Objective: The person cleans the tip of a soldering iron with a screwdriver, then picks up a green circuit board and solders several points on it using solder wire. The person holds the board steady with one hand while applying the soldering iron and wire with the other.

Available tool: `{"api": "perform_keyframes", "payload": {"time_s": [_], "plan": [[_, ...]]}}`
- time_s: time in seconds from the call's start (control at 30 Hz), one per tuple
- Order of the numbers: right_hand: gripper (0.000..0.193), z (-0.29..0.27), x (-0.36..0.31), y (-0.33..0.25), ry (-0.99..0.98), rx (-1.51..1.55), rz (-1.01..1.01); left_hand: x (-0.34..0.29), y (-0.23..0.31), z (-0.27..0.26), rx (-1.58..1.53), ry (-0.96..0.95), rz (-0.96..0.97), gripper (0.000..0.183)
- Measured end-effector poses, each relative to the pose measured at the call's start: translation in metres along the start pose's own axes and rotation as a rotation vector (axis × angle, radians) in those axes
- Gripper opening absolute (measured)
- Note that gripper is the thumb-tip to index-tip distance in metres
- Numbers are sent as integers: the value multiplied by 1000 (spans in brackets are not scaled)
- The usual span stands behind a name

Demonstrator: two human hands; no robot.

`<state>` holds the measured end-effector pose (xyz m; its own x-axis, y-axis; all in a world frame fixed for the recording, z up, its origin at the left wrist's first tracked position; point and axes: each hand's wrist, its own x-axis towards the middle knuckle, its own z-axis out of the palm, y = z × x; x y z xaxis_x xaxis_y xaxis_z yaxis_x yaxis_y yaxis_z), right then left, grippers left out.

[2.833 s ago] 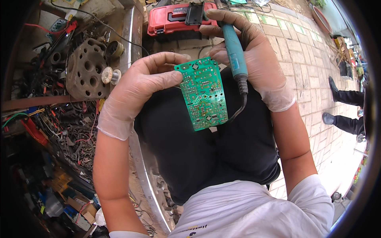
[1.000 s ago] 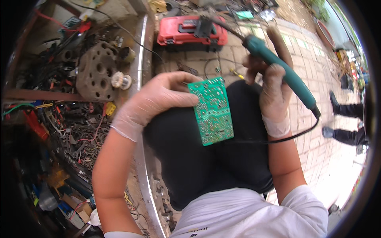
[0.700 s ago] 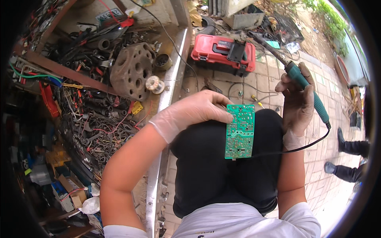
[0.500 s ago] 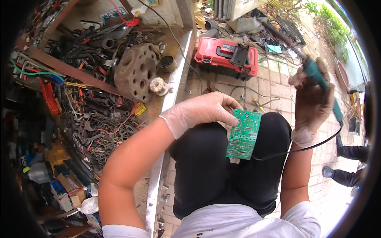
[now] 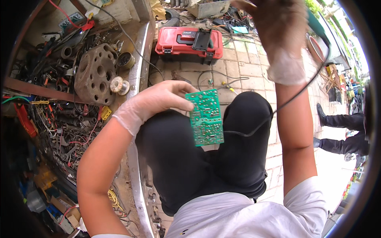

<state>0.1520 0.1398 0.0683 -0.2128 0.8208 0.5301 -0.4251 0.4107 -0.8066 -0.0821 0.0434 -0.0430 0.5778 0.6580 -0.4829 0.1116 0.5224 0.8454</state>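
Observation:
My left hand [image 5: 160,97], in a thin clear glove, pinches the upper left edge of a green circuit board [image 5: 207,119] between thumb and fingers. The board hangs upright above my knees, its soldered side showing. Raised at the top right, my gloved right hand [image 5: 281,33] is closed around the green handle of a corded soldering iron [image 5: 317,25]. The iron's front part is hidden behind the hand or out of view. Its black cable [image 5: 291,101] loops over my right forearm and passes behind the board.
Left of my legs, a metal-edged bench holds a rusty metal block [image 5: 95,73], a wire spool [image 5: 119,85], a small round tin [image 5: 126,60] and heaped tools. A red toolbox [image 5: 186,41] sits on the paving ahead. Another person's legs [image 5: 343,133] show at right.
My right hand has risen with the soldering iron, whose front part has gone from sight. The view has shifted rightward, so the board and bench appear further left. My left hand keeps its grip.

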Motion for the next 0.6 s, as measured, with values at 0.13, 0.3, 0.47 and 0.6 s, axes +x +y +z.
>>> {"api": "perform_keyframes", "payload": {"time_s": [0.13,0.3,0.47,0.6], "plan": [[55,-29,31,27,-320,-18,-39,-28,-5,-8,-70,115,20,49],[51,-77,76,35,-225,-33,80,-37,-5,-2,-126,159,38,48],[45,-76,59,58,-278,270,167,-23,0,5,-114,116,64,46],[43,-65,2,58,-146,477,137,-28,-7,-2,-277,248,113,43]]}}
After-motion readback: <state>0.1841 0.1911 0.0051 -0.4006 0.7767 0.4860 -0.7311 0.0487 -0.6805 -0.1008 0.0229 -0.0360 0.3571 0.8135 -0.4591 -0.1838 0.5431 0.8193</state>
